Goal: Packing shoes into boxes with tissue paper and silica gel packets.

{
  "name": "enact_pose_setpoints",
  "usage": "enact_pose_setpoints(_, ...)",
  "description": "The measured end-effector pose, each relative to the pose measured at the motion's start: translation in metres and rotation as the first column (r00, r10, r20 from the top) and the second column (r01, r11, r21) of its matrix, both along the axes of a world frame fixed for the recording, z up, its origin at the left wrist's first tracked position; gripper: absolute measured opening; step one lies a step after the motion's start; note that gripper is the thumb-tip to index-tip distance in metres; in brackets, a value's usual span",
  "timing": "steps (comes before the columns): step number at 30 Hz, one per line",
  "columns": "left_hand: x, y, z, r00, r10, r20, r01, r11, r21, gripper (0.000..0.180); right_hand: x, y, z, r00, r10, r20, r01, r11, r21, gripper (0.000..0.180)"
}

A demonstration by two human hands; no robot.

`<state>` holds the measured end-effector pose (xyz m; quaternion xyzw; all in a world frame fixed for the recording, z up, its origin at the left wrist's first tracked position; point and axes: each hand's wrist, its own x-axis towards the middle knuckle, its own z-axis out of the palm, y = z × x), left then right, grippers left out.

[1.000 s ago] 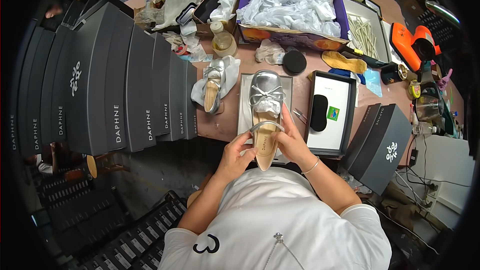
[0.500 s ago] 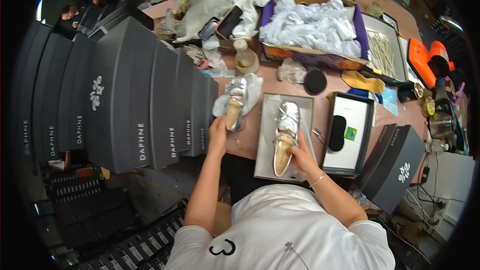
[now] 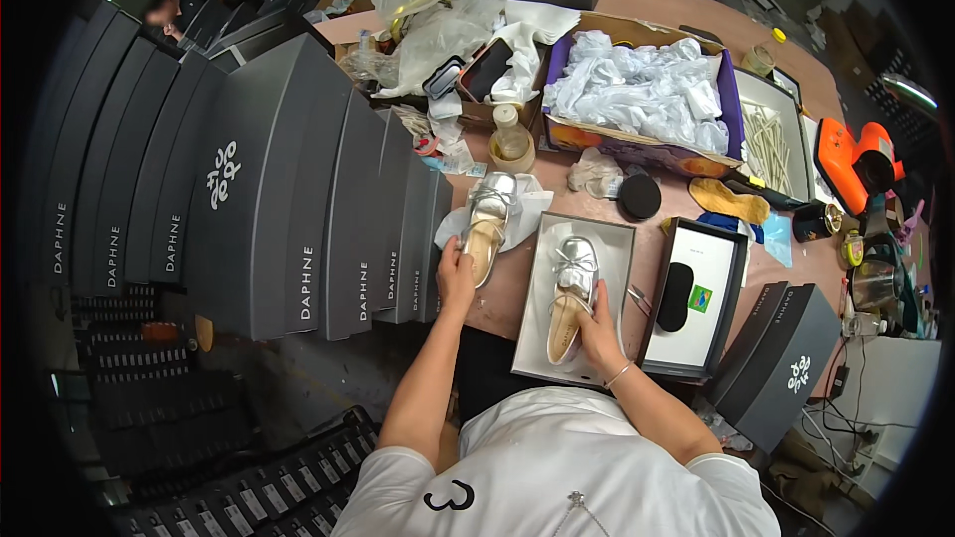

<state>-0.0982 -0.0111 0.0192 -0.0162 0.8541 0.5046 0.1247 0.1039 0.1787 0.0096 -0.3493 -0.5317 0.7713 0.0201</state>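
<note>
Two silver flat shoes with bows and beige insoles lie before me, toes pointing away. My left hand point(image 3: 457, 274) grips the left shoe point(image 3: 489, 221) by its heel side, over a sheet of white tissue paper point(image 3: 527, 217). With my right hand point(image 3: 600, 331) I hold the right shoe point(image 3: 574, 273) along its right side near the heel. That shoe is inside the open light-grey shoe box part point(image 3: 616, 249); whether it touches the bottom I cannot tell. Right of it is a dark-rimmed box part point(image 3: 731, 278) containing a black oval pad point(image 3: 674, 296) and a small green card point(image 3: 700, 298).
Stacked dark grey shoe boxes point(image 3: 264, 209) rise at my left. Behind the shoes stand a glass bottle point(image 3: 510, 142), a purple carton point(image 3: 731, 99) of crumpled white tissue and a black round lid point(image 3: 639, 197). Tweezers point(image 3: 640, 299) lie between the box parts. Closed boxes point(image 3: 786, 348) lean at right.
The left shoe has been lifted slightly off to the right of its earlier place on the tissue. The right shoe sits lower and straighter in the box. The whole view has shifted slightly.
</note>
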Motion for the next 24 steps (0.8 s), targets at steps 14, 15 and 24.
enact_pose_setpoints(14, 0.180, 0.025, 0.118, 0.954, -0.260, -0.148, 0.299, 0.853, 0.428, 0.064, 0.049, 0.008, 0.127, 0.960, -0.079, -0.270, 0.028, 0.982, -0.188, 0.079)
enact_pose_setpoints(15, 0.182, 0.026, 0.122, 0.957, -0.264, -0.123, 0.291, 0.856, 0.428, 0.063, 0.052, 0.008, 0.125, 0.959, -0.083, -0.270, 0.029, 0.980, -0.196, 0.079)
enact_pose_setpoints(24, 0.195, 0.017, 0.117, 0.969, -0.248, -0.007, 0.230, 0.886, 0.402, 0.056, 0.057, 0.013, 0.124, 0.949, -0.081, -0.304, 0.004, 0.969, -0.245, 0.078)
